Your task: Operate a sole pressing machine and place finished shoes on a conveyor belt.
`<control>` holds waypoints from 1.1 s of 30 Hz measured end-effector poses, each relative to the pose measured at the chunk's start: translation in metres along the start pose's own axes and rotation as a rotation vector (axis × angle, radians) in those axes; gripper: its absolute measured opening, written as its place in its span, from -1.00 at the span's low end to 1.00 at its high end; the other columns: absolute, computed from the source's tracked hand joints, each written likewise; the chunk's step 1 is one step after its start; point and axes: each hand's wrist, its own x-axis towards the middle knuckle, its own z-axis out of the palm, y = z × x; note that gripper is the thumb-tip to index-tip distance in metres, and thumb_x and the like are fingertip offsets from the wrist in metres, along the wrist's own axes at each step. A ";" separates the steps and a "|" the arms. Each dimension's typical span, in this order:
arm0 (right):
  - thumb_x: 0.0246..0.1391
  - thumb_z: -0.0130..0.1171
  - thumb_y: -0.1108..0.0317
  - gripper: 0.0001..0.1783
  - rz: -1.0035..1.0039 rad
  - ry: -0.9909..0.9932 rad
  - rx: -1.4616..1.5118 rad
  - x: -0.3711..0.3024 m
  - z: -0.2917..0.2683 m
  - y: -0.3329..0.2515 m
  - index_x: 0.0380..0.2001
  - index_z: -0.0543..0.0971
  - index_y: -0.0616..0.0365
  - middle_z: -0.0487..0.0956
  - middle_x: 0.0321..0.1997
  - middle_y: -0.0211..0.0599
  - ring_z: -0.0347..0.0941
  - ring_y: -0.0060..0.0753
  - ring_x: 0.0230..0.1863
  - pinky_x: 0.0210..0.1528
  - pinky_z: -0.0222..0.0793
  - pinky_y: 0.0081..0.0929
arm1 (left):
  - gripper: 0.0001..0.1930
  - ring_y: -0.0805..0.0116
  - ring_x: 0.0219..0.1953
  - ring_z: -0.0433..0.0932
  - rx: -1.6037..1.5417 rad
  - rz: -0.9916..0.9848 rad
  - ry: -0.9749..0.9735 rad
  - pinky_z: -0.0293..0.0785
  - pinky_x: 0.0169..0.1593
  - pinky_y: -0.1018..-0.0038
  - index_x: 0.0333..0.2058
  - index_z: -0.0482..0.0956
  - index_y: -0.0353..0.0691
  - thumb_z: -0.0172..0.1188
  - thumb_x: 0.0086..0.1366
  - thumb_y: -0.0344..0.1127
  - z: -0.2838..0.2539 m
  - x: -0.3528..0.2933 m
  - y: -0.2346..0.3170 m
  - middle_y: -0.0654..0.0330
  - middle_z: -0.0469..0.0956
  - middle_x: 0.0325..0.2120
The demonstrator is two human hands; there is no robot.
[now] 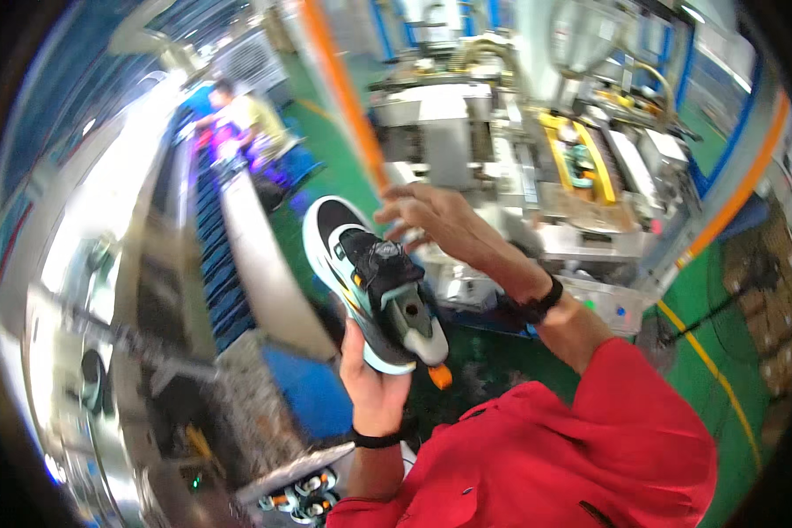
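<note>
Held up in the middle of the head view is a sneaker [380,271] in black, white and pale green, with an orange tab at its heel. My left hand [377,396] grips it from below by the heel end, thumb along the sole's side. The toe points up and to the left, and the shoe's opening faces me. Close to the right of the laces, my right hand [431,220] hovers with its fingers loosely bent and a little apart; nothing shows in them. Motion blurs it slightly.
A conveyor with dark rollers [220,277] runs along the left, with a seated person [260,128] farther up. Machinery with a yellow frame [581,163] stands at the right, behind an orange post [343,84]. More shoes [308,495] lie at the lower left.
</note>
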 end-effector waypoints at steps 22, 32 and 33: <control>-0.16 0.25 0.46 -0.43 0.061 1.478 -0.439 -0.233 -0.400 0.021 0.03 0.46 0.26 0.54 -0.13 -0.30 0.46 -0.51 -0.15 -0.03 0.38 -0.57 | -0.24 -0.24 -0.04 0.51 1.744 -0.015 -0.145 0.45 0.03 0.07 0.05 0.26 -0.52 0.33 0.02 -0.07 0.081 0.419 -0.534 -0.36 0.41 0.00; -0.27 0.37 0.18 -0.37 0.333 1.222 -0.924 -0.136 -0.553 0.003 -0.12 0.53 0.40 0.62 -0.35 -0.10 0.56 -0.28 -0.24 -0.19 0.45 -0.41 | -0.80 0.22 -0.42 0.61 0.698 -0.696 0.004 0.58 -0.31 0.31 -0.35 0.55 -0.42 0.27 0.07 -0.42 0.094 0.412 -0.469 0.09 0.60 -0.44; -0.28 0.38 0.16 -0.37 0.513 1.164 -0.973 -0.114 -0.570 0.007 -0.14 0.53 0.39 0.62 -0.32 -0.04 0.57 -0.22 -0.23 -0.18 0.45 -0.36 | -0.82 0.25 -0.39 0.62 0.625 -0.742 -0.051 0.59 -0.29 0.35 -0.32 0.55 -0.40 0.27 0.12 -0.42 0.093 0.391 -0.444 0.10 0.61 -0.40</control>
